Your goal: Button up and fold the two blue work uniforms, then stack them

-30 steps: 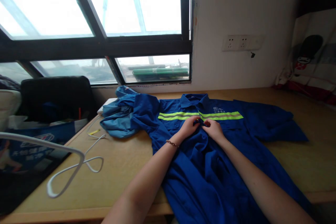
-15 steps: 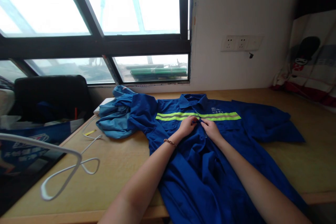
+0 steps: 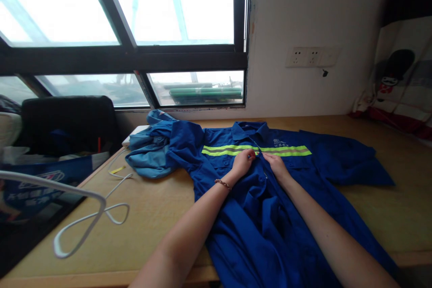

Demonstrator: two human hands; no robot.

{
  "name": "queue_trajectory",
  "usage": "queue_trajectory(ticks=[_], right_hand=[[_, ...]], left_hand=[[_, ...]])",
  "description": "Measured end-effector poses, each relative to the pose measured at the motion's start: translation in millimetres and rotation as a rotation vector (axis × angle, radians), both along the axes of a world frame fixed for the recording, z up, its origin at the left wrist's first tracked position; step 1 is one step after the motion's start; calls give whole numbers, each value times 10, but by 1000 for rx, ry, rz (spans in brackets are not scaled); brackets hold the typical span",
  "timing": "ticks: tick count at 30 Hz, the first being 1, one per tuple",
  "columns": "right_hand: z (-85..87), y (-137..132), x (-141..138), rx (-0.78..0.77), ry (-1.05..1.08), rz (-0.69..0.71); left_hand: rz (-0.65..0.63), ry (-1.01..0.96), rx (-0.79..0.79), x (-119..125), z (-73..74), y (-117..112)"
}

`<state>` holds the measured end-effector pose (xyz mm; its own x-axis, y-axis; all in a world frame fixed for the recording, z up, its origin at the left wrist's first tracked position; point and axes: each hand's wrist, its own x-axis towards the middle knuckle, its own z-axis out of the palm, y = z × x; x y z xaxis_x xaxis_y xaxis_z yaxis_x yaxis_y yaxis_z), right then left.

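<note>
A blue work jacket (image 3: 246, 220) with a yellow-green reflective stripe (image 3: 222, 149) across its chest lies front up on the table, collar (image 3: 249, 130) toward the wall. At the stripe, my left hand (image 3: 243, 164) has its fingers curled at one side of the front opening, pinching the jacket's edge. Opposite it, my right hand (image 3: 276, 165) grips the other front edge between thumb and fingers. A button (image 3: 261, 180) shows just below the hands. What exactly lies between the left fingertips is partly hidden.
A lighter blue garment (image 3: 148, 153) is bunched at the jacket's left sleeve side, by a white box (image 3: 137, 132). A white cable (image 3: 81, 189) loops over the table's (image 3: 158, 220) left part. Beyond are a black chair (image 3: 69, 119), a window, wall sockets (image 3: 305, 56) and a curtain (image 3: 401, 67).
My hands have drawn slightly apart at the stripe, and the front edges between them are a little more spread. The whole view has shifted slightly.
</note>
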<state>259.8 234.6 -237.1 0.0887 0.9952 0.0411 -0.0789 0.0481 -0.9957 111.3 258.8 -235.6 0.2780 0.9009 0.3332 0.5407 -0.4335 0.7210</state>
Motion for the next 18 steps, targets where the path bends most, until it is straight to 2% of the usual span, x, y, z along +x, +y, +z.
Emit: queue_trajectory(ticks=[2, 6, 8, 10, 13, 15, 18], right_hand=[[25, -11, -7, -26, 80, 23], [92, -50, 8, -114, 235, 105], [112, -66, 24, -123, 249, 138], [108, -72, 38, -131, 230, 140], [71, -67, 46, -109, 153, 80], [48, -65, 46, -22, 35, 21], [44, -81, 39, 200, -250, -44]], left_hand=[[-25, -181, -125, 17, 13, 7], [-121, -654, -528, 51, 51, -38], [-138, -825, -644, 60, 64, -78], [-143, -905, -675, 63, 66, -108], [-149, -919, -646, 62, 51, -122], [-156, -903, -621, 59, 40, -119], [-172, -867, -588, 59, 38, -119]])
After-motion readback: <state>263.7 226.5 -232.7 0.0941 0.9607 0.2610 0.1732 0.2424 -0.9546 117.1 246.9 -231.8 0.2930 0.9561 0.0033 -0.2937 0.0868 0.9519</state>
